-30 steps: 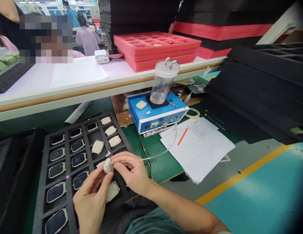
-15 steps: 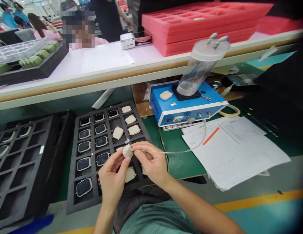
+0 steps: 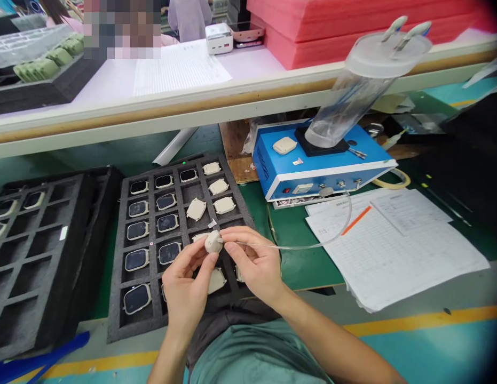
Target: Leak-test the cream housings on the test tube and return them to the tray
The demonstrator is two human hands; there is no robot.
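Observation:
My left hand (image 3: 188, 282) pinches a small cream watch case (image 3: 213, 243), held edge-on between thumb and fingers above the foam tray. My right hand (image 3: 256, 266) grips the end of a thin clear tube (image 3: 296, 247) between thumb and fingers, close against the case; the exact contact is hidden. The tube curves right to the front of a blue box (image 3: 324, 175). Below my hands lies the black foam tray (image 3: 117, 282), holding dark-screened watches (image 3: 136, 260) on the left and cream cases (image 3: 196, 209) on the right.
On the blue box stand a clear cylinder (image 3: 348, 106) and another cream case (image 3: 284, 145). Papers (image 3: 396, 261) lie at the right under an orange strip (image 3: 356, 221). More foam trays (image 3: 68, 266) stand left. A shelf edge (image 3: 184, 101) crosses behind; a person sits beyond.
The whole view has shifted, with the blue box and cylinder appearing larger and farther right. Both hands keep nearly the same grip on the case and tube.

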